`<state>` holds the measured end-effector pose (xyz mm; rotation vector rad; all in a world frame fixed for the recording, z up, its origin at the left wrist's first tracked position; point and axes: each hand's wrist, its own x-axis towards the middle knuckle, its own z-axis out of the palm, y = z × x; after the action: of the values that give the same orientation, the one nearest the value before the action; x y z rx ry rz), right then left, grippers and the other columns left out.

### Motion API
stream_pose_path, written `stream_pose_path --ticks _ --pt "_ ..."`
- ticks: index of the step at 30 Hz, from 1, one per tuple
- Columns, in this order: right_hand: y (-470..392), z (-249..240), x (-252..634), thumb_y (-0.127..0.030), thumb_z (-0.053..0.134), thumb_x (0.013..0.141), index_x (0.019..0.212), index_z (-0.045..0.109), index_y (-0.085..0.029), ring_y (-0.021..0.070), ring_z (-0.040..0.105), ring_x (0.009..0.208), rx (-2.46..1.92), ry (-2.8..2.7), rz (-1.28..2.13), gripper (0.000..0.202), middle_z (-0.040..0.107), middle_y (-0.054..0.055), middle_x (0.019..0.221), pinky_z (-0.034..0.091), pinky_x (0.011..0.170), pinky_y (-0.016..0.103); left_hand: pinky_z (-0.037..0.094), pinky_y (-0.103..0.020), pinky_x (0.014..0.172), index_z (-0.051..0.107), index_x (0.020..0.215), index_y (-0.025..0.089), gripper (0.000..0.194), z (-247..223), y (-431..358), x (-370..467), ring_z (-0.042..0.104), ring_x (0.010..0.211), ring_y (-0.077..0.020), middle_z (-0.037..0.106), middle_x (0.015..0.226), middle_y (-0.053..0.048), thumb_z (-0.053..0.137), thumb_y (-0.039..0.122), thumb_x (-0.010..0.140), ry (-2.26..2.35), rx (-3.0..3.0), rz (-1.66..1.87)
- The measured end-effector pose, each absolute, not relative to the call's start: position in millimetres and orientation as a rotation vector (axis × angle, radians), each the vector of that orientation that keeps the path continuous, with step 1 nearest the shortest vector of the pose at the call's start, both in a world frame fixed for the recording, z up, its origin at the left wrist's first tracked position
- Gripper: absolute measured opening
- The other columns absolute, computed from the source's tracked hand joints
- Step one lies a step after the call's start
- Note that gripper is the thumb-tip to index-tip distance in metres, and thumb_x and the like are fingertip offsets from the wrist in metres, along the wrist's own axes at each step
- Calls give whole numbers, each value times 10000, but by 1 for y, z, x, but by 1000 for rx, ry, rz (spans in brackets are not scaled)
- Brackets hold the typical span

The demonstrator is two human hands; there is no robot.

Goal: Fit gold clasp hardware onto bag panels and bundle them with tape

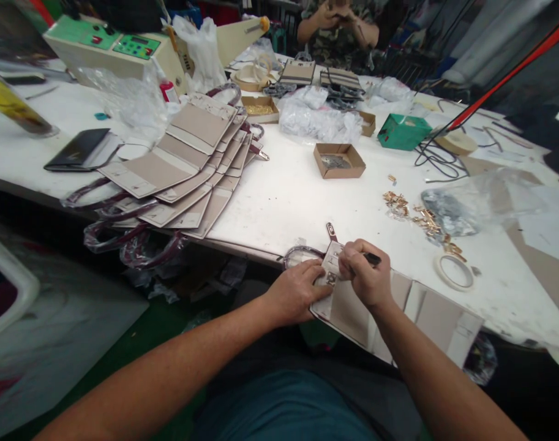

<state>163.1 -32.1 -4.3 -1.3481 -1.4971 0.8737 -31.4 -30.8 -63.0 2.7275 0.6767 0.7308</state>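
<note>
In front of me a beige unfolded bag panel [350, 309] lies at the table's near edge, partly overhanging it. My left hand [295, 293] grips its left end, with fingers and thumb on either side of a small metal fitting [330, 278]. My right hand [365, 272] is closed around a slim tool with a black handle [372, 258]. The tool's tip is hidden by my fingers, close to the panel's upper left part. A plastic-wrapped handle [302, 250] and a dark strap with a metal clasp [331, 231] stick out past the panel.
Similar panels [164, 168] lie stacked on the left, their wrapped handles over the edge. Ahead stands a cardboard box [338, 160] of small metal parts. To the right are gold-coloured fittings [426, 222], a tape roll [453, 272] and a green box [403, 131]. A person [338, 30] sits opposite.
</note>
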Motion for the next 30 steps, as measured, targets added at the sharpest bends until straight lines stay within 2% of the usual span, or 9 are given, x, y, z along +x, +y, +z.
stream_pose_path --ticks 5,8,10,12,15,19,24,27,30 --pt "-49 2 192 -480 617 920 702 589 -219 164 539 595 -1674 -1535 664 342 576 -17 609 442 630 311 334 -562 1208 699 1226 210 398 -60 -47 -35 523 1339 -349 645 1314 -145 695 406 880 802 2691 843" --pt "-48 -2 206 -451 643 904 995 727 -214 235 666 896 -1891 -1749 457 267 723 59 988 496 825 353 387 -563 1140 677 1210 222 406 -61 -70 -32 561 1231 -329 659 1217 -122 755 333 827 1051 2535 1093" --pt "-44 -8 211 -474 652 902 1281 684 -226 281 664 1072 -2036 -1845 385 454 663 106 1303 495 909 382 440 -562 1058 647 1183 224 442 -65 -86 -27 571 1170 -331 650 1169 -120 803 330 784 1311 2297 1275" --pt "-38 -14 215 -544 654 901 1433 595 -233 304 659 1117 -2146 -1881 386 619 587 132 1426 499 915 392 496 -545 970 602 1176 218 496 -70 -100 -21 601 1098 -323 643 1144 -123 828 366 760 1512 1902 1347" --pt "-29 -16 219 -597 666 884 1411 624 -229 300 666 1104 -2179 -1916 463 644 629 138 1342 494 894 373 569 -491 858 543 1274 208 510 -73 -114 -13 673 976 -285 674 1118 -126 709 427 844 1329 1335 1179" --pt "-26 -4 226 -553 744 826 1181 755 -204 273 675 1025 -2111 -1906 566 498 715 115 1135 475 850 337 513 -522 1054 560 1385 216 558 -63 -126 -3 641 1222 -321 680 1316 -128 631 459 888 808 1259 995" --pt "-65 53 238 -540 754 805 915 749 -213 224 658 877 -1753 -1733 614 344 722 37 917 489 803 329 564 -464 969 675 1249 213 404 -31 -126 4 713 1067 -300 755 1169 -96 706 406 897 1023 1384 1071" --pt "-108 102 250 -556 747 826 980 770 -233 236 669 877 -1559 -1668 608 359 739 51 932 527 824 354 565 -425 969 745 1158 250 236 17 -115 -11 709 1056 -264 758 1124 -75 648 337 962 979 1690 1225" --pt "-150 134 263 -554 811 790 1204 768 -268 265 684 969 -1442 -1713 727 505 749 86 1121 559 857 369 591 -353 878 791 1113 244 205 82 -104 -41 711 981 -230 731 1072 -91 706 284 930 684 1963 1166"
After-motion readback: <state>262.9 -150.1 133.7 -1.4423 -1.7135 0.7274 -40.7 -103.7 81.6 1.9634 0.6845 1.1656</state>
